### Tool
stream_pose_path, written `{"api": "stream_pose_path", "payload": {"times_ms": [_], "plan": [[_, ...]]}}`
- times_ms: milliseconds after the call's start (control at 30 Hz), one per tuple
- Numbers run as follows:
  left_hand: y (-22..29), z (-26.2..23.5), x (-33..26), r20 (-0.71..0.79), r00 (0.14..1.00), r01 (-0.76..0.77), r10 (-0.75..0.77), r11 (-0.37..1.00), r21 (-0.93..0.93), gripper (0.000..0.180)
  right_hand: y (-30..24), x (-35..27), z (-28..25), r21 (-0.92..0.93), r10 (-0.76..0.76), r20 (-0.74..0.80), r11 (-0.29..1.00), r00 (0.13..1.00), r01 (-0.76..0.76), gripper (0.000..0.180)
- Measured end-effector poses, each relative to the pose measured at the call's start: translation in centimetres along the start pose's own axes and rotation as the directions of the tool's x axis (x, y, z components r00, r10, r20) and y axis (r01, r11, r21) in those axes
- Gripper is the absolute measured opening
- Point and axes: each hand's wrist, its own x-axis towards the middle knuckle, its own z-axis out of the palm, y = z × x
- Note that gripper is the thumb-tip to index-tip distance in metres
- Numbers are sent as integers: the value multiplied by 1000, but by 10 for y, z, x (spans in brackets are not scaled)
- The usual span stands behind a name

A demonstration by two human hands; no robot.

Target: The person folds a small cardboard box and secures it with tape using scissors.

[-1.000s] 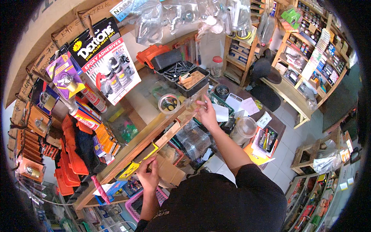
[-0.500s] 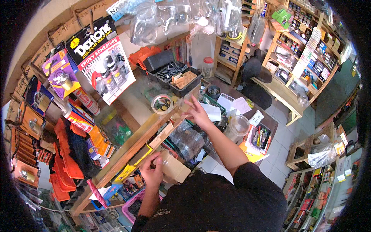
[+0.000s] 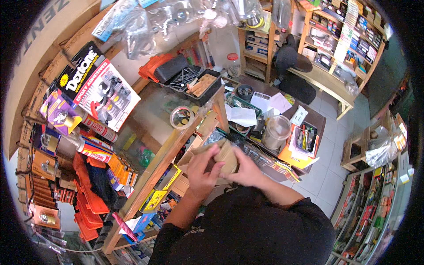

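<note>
Soft, even daylight is filling the shop, the fisheye is bending edges into a black rim, and shadows are staying faint.

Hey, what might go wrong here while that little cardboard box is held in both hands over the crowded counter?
The small cardboard box is held in the air by the left hand and right hand; a slip would likely drop it into the cluttered desk below. The clear plastic jar stands close to the right hand, so an elbow swing could topple it. The tape roll sits near the counter's edge and might get knocked off.
</note>
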Motion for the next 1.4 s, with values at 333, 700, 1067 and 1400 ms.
{"api": "stream_pose_path", "payload": {"times_ms": [333, 700, 1067, 1400], "plan": [[-35, 14, -6, 105, 966, 256, -236, 819, -514, 56, 9, -24, -53, 394, -141, -200, 894, 970, 211, 93], [-60, 39, -48, 181, 925, 380, -335, 803, -459, 54, 29, -44, -44, 26, -145, -180, 988, 973, 152, 51], [-24, 42, -41, 62, 934, 320, -351, 749, -580, 26, 20, -46, -18, 397, 14, -404, 904, 915, 161, 41], [-56, 17, -109, 83, 816, 563, -572, 755, -336, 10, 47, -31, 16, 186, 55, -184, 982, 981, -21, 15]]}}
